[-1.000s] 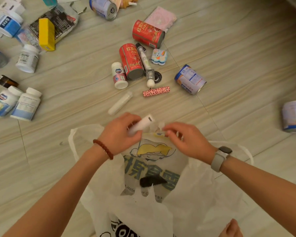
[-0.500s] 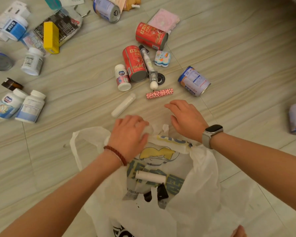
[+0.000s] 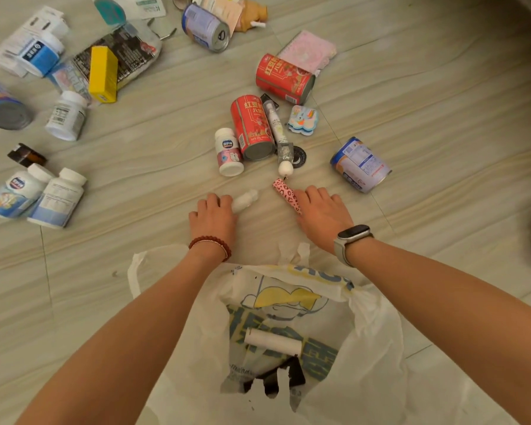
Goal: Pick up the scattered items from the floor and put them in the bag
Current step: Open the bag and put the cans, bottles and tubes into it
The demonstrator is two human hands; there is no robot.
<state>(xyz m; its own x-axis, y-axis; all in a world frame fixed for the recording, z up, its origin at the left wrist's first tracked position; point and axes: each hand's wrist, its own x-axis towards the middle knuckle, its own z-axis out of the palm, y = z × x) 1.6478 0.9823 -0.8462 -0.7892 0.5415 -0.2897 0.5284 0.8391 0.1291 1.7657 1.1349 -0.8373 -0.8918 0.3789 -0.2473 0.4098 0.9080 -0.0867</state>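
Floor [image 3: 426, 87] clutter lies beyond both hands. Two red cans lie on their sides: one [image 3: 284, 78] against a pink notebook [image 3: 308, 50], the other [image 3: 252, 127] between a small white bottle [image 3: 229, 151] and a slim white tube [image 3: 276, 122]. A cartoon sticker pack [image 3: 303, 120] lies just right of the tube. Three blue-and-white cans are in view: one [image 3: 360, 164] right of the hands, one [image 3: 205, 27] at the top, one [image 3: 5, 105] at the left edge. Left of the hands, two white bottles [image 3: 34, 193] lie side by side; a third [image 3: 66, 115] lies near a yellow box [image 3: 102, 74].

Left hand [image 3: 212, 217] is curled round a translucent white tube [image 3: 244, 199] on the floor. Right hand [image 3: 321, 214] grips a pink leopard-print tube [image 3: 285, 194], its far end just below the slim tube's round cap.

The bag [image 3: 365, 348], white plastic, lies open near the person, between the forearms. Inside are one white cylinder [image 3: 272, 342] and a black item [image 3: 284, 377], partly hidden.
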